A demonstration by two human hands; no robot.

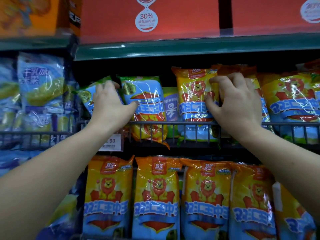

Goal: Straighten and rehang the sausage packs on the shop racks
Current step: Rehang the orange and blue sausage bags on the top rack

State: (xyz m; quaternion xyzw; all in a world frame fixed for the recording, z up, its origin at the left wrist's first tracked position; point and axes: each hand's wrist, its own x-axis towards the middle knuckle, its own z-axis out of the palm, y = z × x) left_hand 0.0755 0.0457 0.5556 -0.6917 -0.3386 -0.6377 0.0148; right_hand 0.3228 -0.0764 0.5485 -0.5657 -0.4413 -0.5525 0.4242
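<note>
L hand: fingers curled over top edge of tilted pack, thumb spread onto upside-down pack just right of it. R hand grips upright lion pack at its right edge, fingers hooked, thumb on front. Hands well apart. All 3 packs behind wire rail by wrists; lower row of packs under forearms

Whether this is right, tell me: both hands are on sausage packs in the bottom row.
Not right. In the head view the left hand and right hand are on sausage packs in the upper row, behind the wire rail, not the bottom row.
</note>
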